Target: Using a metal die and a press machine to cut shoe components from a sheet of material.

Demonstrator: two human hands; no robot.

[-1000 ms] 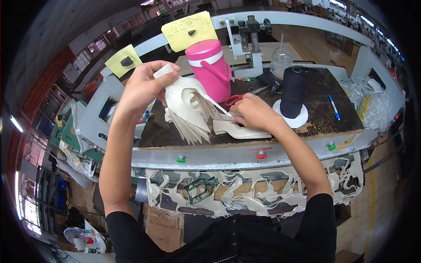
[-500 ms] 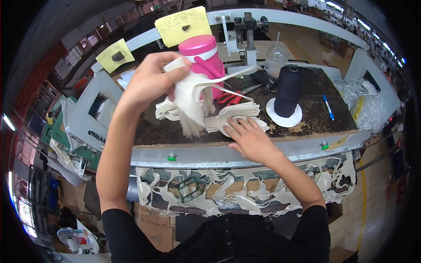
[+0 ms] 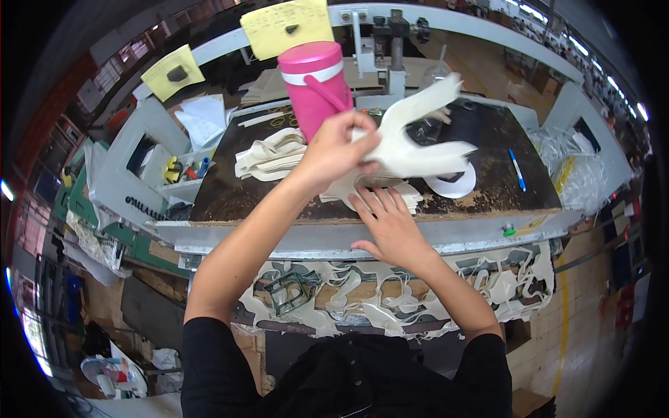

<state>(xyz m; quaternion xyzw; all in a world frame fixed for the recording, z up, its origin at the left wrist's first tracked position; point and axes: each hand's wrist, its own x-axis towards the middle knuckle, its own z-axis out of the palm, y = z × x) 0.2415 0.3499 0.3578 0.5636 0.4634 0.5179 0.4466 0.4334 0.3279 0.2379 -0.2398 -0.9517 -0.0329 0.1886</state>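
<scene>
The left hand (image 3: 340,148) has swung rightward since half a second ago, when it was raised over the left part of the dark worktop (image 3: 223,198) with its load drooping. It now stands over the middle of the surface, thumb and fingers closed on one end of the forked cream cutouts (image 3: 411,157). These are lifted clear, their two prongs pointing right, toward the surface's right edge; blur hides how many layers there are.

The right hand (image 3: 392,226) has stayed near the front edge, where it was half a second ago; a second ago it was pinching a strip there. It lies palm down with fingers spread and extended, resting on the flat cream stack (image 3: 339,191) and gripping nothing.

To the left, the folded cream bundle (image 3: 268,155), partly covered before by the hanging pieces, now shows more fully, between the left edge and the pink jug (image 3: 313,90) near the back edge. The raised prongs now cover much of the dark thread cone (image 3: 468,129) that stood in plain view, leaving part of its white base (image 3: 454,184) showing; the red-handled scissors have gone from sight. The blue pen (image 3: 517,169) lies unmoved near the right edge.
</scene>
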